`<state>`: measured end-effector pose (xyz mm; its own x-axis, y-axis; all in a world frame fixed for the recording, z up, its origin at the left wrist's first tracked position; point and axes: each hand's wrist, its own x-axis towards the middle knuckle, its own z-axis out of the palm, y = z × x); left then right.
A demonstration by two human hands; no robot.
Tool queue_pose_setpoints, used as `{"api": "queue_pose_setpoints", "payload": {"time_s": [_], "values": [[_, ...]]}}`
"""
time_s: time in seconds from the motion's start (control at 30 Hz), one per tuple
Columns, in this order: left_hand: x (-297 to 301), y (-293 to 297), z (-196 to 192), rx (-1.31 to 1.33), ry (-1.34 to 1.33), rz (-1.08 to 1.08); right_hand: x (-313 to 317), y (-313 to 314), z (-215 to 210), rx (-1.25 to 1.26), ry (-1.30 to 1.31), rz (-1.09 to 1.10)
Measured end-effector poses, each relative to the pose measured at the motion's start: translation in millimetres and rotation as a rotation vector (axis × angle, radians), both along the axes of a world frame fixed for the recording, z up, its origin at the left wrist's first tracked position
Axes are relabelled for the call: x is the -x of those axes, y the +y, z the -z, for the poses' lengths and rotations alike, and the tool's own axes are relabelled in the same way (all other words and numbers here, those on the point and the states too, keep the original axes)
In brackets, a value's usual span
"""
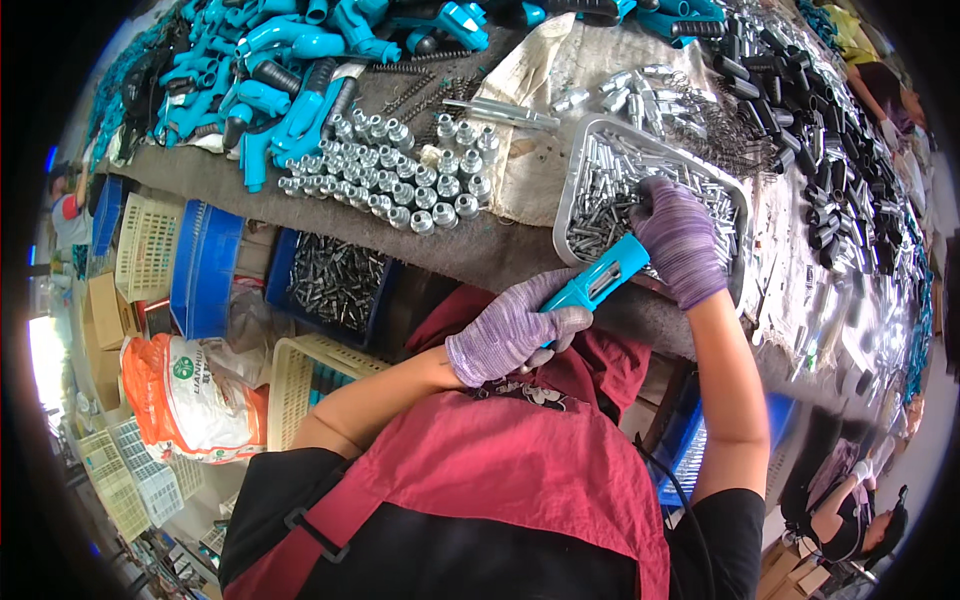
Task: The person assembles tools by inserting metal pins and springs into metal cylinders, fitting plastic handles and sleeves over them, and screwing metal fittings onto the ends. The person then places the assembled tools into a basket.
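Note:
My left hand [515,330], in a purple knitted glove, is wrapped round a teal plastic tool housing [600,275] with a slot along its side. The housing slants up to the right in front of my apron. My right hand [685,240], gloved alike, reaches over the near part of a metal tray [567,205] full of small metal pins [610,175]. Its fingers are bent together down at the pins, and what they hold, if anything, is hidden. The housing's upper end comes close to my right wrist.
Shiny metal fittings [400,190] stand in rows left of the tray. Teal housings [290,100] are heaped at the far left, black sleeves [830,180] at the right, and springs [715,130] behind the tray. Below the bench's left side sits a blue bin [275,290] of metal parts.

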<state>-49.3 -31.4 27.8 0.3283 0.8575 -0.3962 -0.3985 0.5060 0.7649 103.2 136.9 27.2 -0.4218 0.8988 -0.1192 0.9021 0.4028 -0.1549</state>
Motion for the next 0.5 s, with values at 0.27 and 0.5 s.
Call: {"api": "queue_pose_setpoints", "payload": {"time_s": [0.27,0.5], "values": [[3.2,-3.4,2.3,0.053,-0.012,0.0,-25.0,-69.5,-54.9,-0.017,0.671,-0.421],[-3.0,-6.6,-1.6,0.015,0.06,0.06,-30.5,-82.5,-47.6,-0.16,0.475,-0.763]]}}
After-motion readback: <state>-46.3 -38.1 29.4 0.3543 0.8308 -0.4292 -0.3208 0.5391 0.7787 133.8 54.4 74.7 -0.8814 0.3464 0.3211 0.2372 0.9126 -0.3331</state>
